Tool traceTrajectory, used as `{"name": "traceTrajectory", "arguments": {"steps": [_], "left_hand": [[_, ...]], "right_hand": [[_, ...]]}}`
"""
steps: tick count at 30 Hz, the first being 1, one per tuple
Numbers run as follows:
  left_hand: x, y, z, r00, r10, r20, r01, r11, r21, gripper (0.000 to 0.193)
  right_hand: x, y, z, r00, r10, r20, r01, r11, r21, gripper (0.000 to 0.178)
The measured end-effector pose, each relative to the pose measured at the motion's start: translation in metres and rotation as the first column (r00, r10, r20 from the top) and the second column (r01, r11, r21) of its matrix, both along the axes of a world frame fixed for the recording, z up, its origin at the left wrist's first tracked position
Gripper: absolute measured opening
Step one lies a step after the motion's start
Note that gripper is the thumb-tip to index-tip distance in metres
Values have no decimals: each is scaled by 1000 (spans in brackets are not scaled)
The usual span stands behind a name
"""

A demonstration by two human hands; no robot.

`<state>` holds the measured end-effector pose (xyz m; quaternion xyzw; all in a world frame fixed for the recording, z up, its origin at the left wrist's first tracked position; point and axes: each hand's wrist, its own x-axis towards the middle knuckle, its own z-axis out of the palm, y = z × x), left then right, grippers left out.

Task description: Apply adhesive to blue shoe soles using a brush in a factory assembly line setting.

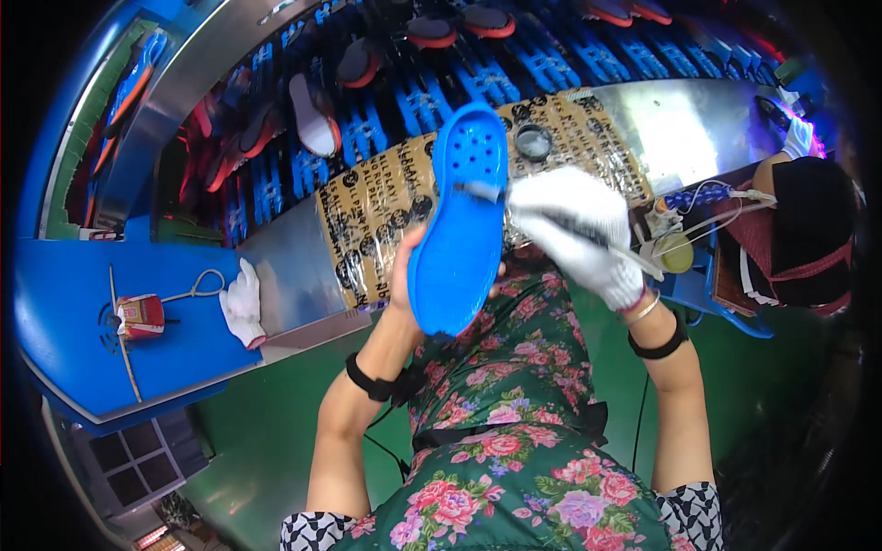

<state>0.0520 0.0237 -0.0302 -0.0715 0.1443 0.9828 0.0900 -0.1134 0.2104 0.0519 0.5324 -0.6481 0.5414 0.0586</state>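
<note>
My bare left hand [404, 271] grips a bright blue shoe sole [455, 262] from behind, with its fingers wrapped around the edges. The sole is tilted upright, its inner face toward me and its holed heel end pointing away. In a white knit glove, my right hand [579, 225] is closed around a brush [480, 191]. The bristles touch the sole just below the holes, and the pale handle end sticks out beside my wrist. Beyond the glove, a small round dish [533, 142] stands on printed, tape-covered cardboard [367, 230].
Behind the worktop runs a rack line carrying several red-edged dark soles [360, 64]. On the left are a spare white glove [243, 305] and a red-and-white box [141, 317] on a blue surface. At right, a yellowish cup [675, 253] hangs near another person [790, 239].
</note>
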Motion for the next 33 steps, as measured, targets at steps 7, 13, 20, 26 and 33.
{"name": "traceTrajectory", "arguments": {"steps": [7,13,20,26,33], "left_hand": [[9,-4,-4,999,40,28,-39,998,-46,85],[20,-37,4,990,126,-66,-122,991,52,101],[34,-82,157,802,55,-595,-260,928,-265,123],[-24,-191,292,741,258,-619,-408,906,-111,120],[-67,-240,275,555,726,-407,-807,588,-52,103]], "right_hand": [[15,-9,-4,940,41,-338,-55,998,-34,33],[52,18,2,681,414,604,-429,894,-128,16],[23,42,-10,427,338,839,67,913,-402,18],[41,10,-17,269,322,908,46,937,-346,19],[50,1,-65,228,185,956,9,981,-192,18]]}}
